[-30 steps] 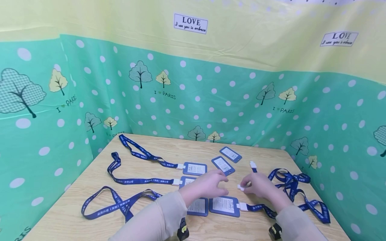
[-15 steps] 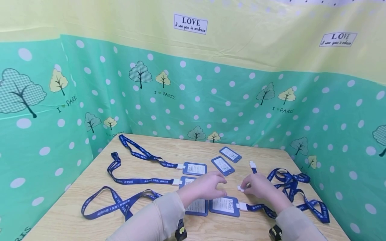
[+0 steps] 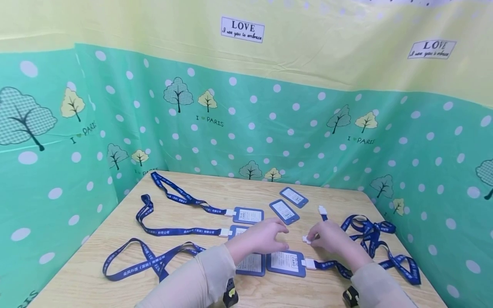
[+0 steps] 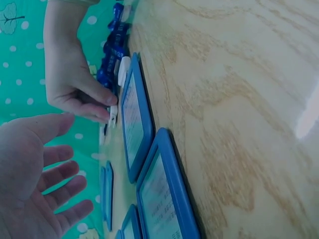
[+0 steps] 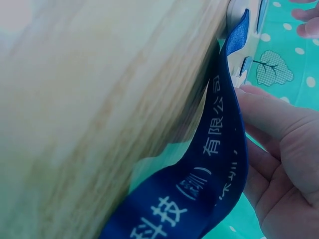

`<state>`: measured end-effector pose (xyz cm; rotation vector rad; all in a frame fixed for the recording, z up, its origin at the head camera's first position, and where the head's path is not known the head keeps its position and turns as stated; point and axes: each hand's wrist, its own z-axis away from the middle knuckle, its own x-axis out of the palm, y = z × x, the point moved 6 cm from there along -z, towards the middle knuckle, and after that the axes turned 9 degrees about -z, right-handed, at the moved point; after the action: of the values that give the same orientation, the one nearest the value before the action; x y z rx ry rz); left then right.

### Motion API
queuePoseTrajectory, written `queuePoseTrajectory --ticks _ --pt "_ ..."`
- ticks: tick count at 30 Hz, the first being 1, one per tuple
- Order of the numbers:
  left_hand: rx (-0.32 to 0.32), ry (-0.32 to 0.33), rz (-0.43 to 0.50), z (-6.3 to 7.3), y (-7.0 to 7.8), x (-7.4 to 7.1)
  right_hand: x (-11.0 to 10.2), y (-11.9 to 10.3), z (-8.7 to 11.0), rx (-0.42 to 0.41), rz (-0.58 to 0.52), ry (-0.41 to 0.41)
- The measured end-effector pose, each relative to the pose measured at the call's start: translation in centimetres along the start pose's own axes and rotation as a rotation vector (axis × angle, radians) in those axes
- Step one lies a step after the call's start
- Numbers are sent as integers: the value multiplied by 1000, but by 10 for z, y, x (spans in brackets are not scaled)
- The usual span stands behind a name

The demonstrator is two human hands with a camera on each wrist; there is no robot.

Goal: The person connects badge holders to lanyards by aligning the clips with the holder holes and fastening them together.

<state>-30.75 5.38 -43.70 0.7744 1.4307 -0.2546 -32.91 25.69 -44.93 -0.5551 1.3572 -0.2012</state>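
My right hand (image 3: pixel 332 237) pinches the white plastic clip (image 3: pixel 306 240) of a navy lanyard between thumb and fingertips, low over the table. My left hand (image 3: pixel 265 237) hovers above the ID badge holders with fingers spread and nothing in its palm, plain in the left wrist view. Below it a blue-framed badge holder (image 3: pixel 285 262) is joined by a white clip (image 3: pixel 310 264) to a lanyard. Two loose badge holders, one nearer (image 3: pixel 284 211) and one farther (image 3: pixel 294 196), lie beyond the hands. In the right wrist view a printed lanyard strap (image 5: pixel 214 129) runs beside the hand.
On the left, several lanyards, such as the looped one (image 3: pixel 135 271), run to badge holders like the far one (image 3: pixel 249 215). Tangled navy lanyards (image 3: pixel 370 235) lie at the right, and another white clip (image 3: pixel 322 210) points backward. A patterned curtain (image 3: pixel 265 124) surrounds the wooden table (image 3: pixel 215 182).
My left hand has shifted very slightly left. The right hand stays in place with the white clip in its pinch, and the badge holders lie as before.
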Motion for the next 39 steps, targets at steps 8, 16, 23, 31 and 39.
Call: queuePoseTrajectory --ticks 8,16,23,31,39 --pt "-15 4 -11 -3 -5 -7 1 3 -1 0 5 0" --pt "2 47 -81 -16 -8 -24 0 3 -3 -9 3 -3" --pt "29 73 -163 -28 -7 -43 1 2 -4 0 -3 -1" --pt "21 84 -200 -39 -10 -55 0 3 -1 13 -15 11" --pt "22 96 -248 -48 -17 -56 0 4 -2 27 -16 10"
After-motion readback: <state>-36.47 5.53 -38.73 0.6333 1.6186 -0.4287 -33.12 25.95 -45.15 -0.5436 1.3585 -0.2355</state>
